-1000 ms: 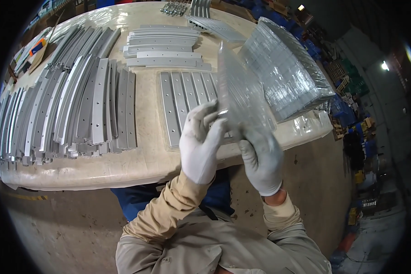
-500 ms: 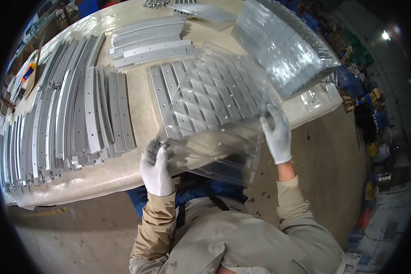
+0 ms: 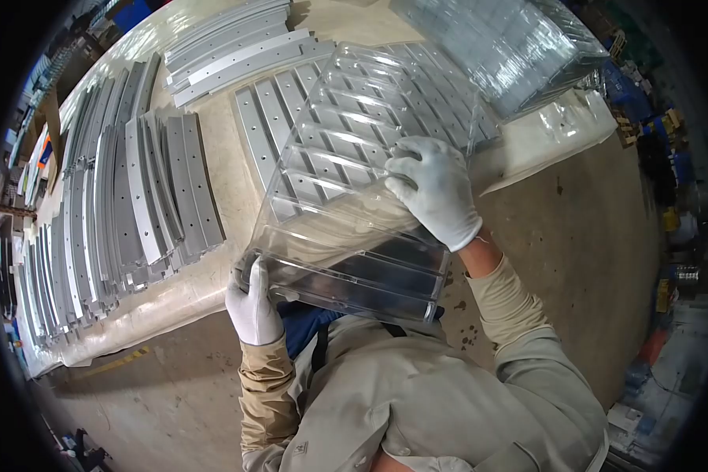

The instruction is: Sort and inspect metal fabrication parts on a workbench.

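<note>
A clear plastic tray (image 3: 334,161) with slanted ridges is held up at a tilt over the table's near edge. My left hand (image 3: 255,303), in a white glove, grips its lower left edge between thumb and fingers. In a white glove too, my right hand (image 3: 436,189) reaches over the tray's right half. Its fingers are curved and apart, with the tips at the ridged surface; whether they touch it is unclear. Through the tray shows a row of grey metal strips with holes (image 3: 263,130) lying on the table.
More strips lie in a large stack (image 3: 145,189) on the left and a smaller stack (image 3: 236,47) at the back. A pile of clear trays (image 3: 503,55) stands at the back right. Pale sheeting covers the table (image 3: 212,287), whose near edge runs in front of me.
My right hand has left the tray's right edge and moved left over its surface. The tray has come to rest more steadily in view, still in my left hand.
</note>
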`<state>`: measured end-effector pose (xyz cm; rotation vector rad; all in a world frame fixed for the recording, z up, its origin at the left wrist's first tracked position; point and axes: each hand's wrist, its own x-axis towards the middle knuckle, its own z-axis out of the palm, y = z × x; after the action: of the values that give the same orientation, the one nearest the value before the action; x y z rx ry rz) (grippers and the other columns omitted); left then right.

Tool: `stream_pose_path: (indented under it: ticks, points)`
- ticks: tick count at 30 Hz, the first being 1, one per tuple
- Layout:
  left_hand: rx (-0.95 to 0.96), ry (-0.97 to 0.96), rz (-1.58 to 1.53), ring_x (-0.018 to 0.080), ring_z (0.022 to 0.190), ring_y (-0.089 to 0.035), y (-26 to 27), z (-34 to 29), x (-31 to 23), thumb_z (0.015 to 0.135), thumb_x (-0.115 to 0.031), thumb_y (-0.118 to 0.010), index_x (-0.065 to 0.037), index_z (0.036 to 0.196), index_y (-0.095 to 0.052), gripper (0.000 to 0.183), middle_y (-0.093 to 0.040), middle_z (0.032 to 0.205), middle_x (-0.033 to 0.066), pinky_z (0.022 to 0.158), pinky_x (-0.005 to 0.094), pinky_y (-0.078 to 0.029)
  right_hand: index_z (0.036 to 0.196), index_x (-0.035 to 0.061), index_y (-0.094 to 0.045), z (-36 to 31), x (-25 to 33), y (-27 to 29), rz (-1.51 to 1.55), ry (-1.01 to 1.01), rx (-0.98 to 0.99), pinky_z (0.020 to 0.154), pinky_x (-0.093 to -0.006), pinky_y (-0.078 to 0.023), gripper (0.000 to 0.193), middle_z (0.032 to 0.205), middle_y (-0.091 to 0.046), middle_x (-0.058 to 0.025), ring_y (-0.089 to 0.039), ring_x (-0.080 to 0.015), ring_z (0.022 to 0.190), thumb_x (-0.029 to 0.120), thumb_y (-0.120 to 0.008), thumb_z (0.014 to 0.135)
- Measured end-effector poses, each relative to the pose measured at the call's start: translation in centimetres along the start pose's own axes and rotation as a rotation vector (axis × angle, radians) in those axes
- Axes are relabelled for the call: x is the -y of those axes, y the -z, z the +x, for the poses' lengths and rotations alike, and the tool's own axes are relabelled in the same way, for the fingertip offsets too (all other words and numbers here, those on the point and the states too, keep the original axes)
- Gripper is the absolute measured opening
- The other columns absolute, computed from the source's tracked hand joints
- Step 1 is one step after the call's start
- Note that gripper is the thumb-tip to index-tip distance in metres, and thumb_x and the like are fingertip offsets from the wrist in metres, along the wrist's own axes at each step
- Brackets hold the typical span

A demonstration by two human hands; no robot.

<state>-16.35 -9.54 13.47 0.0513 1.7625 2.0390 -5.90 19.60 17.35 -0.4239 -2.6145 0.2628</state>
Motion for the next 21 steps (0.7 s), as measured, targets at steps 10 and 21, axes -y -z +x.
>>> stream_pose_path:
  ticks: [10,21]
  points:
    - [0.098,0.000,-0.286,0.0224,0.099,-0.069,-1.2,-1.1,-0.4,0.108,-0.026,-0.050,0.011,0.135,-0.051,0.046,-0.066,0.115,0.0178,0.077,0.0293,-0.059,0.096,0.0062,-0.071,1.3,-0.7,-1.4,0.062,0.022,0.032,0.098,-0.0407,-0.049,0.013,0.115,-0.069,-0.0097,-0.062,-0.0311,0.112,0.015,-0.075,0.086]
    - [0.069,-0.060,-0.255,0.0218,0.082,-0.068,1.1,-2.1,-1.4,0.103,-0.020,-0.055,0.012,0.138,-0.047,0.048,-0.066,0.119,0.0205,0.075,0.0297,-0.058,0.119,0.0035,-0.067,-5.4,-7.3,3.8,0.338,-0.602,-0.495,0.098,-0.0331,-0.049,0.024,0.121,-0.068,-0.0065,-0.062,-0.0183,0.114,0.014,-0.069,0.098]
